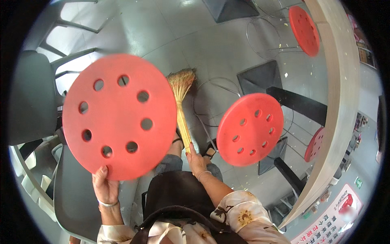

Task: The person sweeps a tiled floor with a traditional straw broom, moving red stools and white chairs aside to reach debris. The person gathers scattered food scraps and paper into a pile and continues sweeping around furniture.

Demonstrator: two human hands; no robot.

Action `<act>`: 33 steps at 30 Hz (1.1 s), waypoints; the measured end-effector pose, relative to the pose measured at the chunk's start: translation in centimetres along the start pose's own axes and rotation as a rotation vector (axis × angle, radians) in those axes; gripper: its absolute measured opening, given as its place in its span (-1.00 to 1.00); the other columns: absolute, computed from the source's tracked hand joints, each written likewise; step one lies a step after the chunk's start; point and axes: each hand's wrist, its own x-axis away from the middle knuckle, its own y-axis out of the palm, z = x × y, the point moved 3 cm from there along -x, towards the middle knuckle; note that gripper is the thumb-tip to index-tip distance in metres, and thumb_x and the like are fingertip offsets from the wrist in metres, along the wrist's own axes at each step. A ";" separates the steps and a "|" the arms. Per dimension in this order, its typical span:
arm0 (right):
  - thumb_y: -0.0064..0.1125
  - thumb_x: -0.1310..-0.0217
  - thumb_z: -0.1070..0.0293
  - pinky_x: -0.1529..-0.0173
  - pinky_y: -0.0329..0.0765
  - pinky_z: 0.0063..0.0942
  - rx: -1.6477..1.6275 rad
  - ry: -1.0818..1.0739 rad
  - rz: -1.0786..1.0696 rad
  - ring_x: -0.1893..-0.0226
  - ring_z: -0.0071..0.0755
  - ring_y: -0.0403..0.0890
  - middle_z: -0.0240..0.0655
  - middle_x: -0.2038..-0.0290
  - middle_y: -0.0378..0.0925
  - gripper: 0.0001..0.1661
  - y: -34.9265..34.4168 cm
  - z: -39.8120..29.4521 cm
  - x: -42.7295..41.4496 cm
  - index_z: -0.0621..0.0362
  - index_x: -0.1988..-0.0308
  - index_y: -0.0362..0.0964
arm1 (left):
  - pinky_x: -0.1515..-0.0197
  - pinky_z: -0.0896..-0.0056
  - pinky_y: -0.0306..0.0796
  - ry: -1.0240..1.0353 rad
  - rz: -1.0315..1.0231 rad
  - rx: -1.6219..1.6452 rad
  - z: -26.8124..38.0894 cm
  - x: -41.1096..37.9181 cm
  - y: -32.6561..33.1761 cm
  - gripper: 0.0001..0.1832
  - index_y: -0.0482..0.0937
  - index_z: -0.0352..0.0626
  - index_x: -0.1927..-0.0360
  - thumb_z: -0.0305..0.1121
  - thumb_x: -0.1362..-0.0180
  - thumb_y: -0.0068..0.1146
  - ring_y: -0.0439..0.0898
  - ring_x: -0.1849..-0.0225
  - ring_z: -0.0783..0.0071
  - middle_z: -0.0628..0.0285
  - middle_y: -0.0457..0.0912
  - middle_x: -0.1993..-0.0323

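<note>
My left hand (105,186) grips the near rim of a round red stool seat (118,117) with several holes, thumb on top; the seat is raised and hides whatever is under it. My right hand (197,162) is closed around the handle of a straw broom (182,100). The broom's bristles spread on the grey tiled floor (170,48) ahead of my feet. To the right of the broom stands another red stool (250,129) on thin metal legs with a ring, apart from my right hand.
A long wooden tabletop (335,91) curves along the right, on dark pedestal bases (260,77). Further red stools (304,30) stand beside it. Light scraps (285,75) lie on the floor. Dark grey chairs (35,97) and a grey bench seat (79,192) line the left.
</note>
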 end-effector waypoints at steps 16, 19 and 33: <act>-0.12 -0.34 0.04 0.23 0.51 -0.11 -0.352 0.009 -0.285 0.36 0.17 0.61 0.14 0.41 0.54 -0.25 -2.4 8.2 20.2 -0.02 -0.38 -0.17 | -0.19 0.13 0.40 -0.120 -0.312 0.314 -13.1 -17.5 14.9 -0.70 0.47 -0.27 0.01 -0.47 -0.17 0.13 0.51 -0.06 0.25 0.14 0.57 0.01; -0.07 -0.32 0.05 0.30 0.49 -0.10 -0.418 -0.087 -0.187 0.42 0.16 0.60 0.12 0.49 0.52 -0.25 -1.6 9.5 20.8 0.05 -0.35 -0.11 | -0.16 0.08 0.41 -0.351 -0.606 0.429 -17.7 -17.7 15.6 -0.66 0.43 -0.26 -0.03 -0.34 -0.22 0.09 0.50 -0.04 0.24 0.15 0.54 0.04; 0.06 -0.23 -0.01 0.31 0.51 -0.14 -0.596 0.256 -0.291 0.41 0.18 0.60 0.14 0.43 0.53 -0.12 -3.0 18.8 29.1 0.04 -0.35 -0.17 | -0.17 -0.08 0.36 -0.327 -0.293 0.245 -26.3 -7.1 11.8 -0.53 0.44 -0.13 -0.11 -0.17 -0.18 0.17 0.45 -0.15 0.14 0.19 0.48 -0.15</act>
